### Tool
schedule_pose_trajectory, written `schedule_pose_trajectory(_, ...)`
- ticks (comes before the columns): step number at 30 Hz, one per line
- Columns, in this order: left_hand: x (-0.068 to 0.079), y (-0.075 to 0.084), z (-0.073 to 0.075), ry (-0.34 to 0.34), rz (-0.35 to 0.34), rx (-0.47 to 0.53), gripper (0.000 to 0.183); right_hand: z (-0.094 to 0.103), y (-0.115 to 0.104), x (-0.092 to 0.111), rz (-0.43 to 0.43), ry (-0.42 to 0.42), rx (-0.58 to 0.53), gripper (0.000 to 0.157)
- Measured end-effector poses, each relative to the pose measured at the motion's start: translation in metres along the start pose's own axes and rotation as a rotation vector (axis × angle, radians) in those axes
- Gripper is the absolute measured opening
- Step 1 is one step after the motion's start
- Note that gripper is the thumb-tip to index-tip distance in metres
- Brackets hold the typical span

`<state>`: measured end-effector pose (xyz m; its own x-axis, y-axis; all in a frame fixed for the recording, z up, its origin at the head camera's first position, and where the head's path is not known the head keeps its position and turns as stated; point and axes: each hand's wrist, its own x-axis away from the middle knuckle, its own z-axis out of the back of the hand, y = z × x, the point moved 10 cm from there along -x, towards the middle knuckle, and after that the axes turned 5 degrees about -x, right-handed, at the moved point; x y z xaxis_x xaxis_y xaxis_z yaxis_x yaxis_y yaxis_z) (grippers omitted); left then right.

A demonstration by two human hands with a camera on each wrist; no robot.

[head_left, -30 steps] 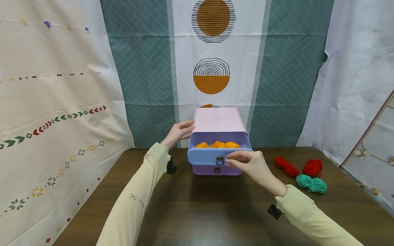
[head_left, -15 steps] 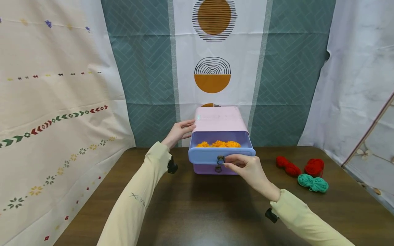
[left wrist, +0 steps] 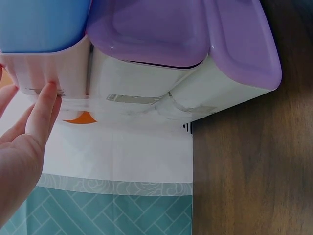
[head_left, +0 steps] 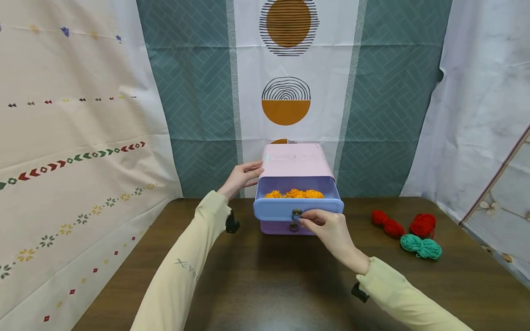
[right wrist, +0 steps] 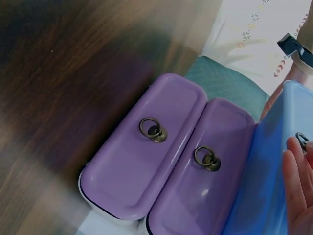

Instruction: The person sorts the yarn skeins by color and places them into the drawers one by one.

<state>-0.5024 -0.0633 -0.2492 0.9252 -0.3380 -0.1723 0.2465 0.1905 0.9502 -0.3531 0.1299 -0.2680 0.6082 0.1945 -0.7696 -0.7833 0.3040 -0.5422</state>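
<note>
A small drawer unit with a pink top casing (head_left: 296,161) stands at the back of the table. Its blue top drawer (head_left: 269,210) is pulled out, with orange-yellow yarn (head_left: 295,194) inside. My right hand (head_left: 331,230) pinches the metal ring pull (head_left: 296,217) on the drawer front between thumb and fingers. On the casing's left side rest the extended fingers of my left hand (head_left: 241,178); the left wrist view shows the fingertips against the pink wall. Two purple drawers (right wrist: 134,161) below, each with a ring pull (right wrist: 149,127), are pushed in.
Two red yarn bundles (head_left: 423,225) and a teal yarn bundle (head_left: 421,246) lie on the right of the brown table (head_left: 269,285). A patterned curtain (head_left: 203,115) hangs close behind the drawer unit, and other cloths hang at both sides.
My right hand has moved left from beside the ring pull and now pinches it. My left hand stays on the casing, and the blue drawer is out about as far as before.
</note>
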Motion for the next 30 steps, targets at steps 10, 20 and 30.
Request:
schedule_pose_trajectory(10,-0.004,-0.005,0.000,0.000,0.002,0.024,0.049,0.004,-0.003,-0.004,-0.003,0.028,0.047,0.012)
schedule_pose_trajectory(20,-0.020,-0.022,0.007,0.048,-0.015,-0.003,0.049,0.006,0.004,-0.017,-0.031,0.048,0.076,0.007)
schedule_pose_trajectory(30,-0.021,-0.022,0.008,0.040,-0.020,0.024,0.049,0.003,0.019,-0.029,-0.099,0.051,0.111,0.006)
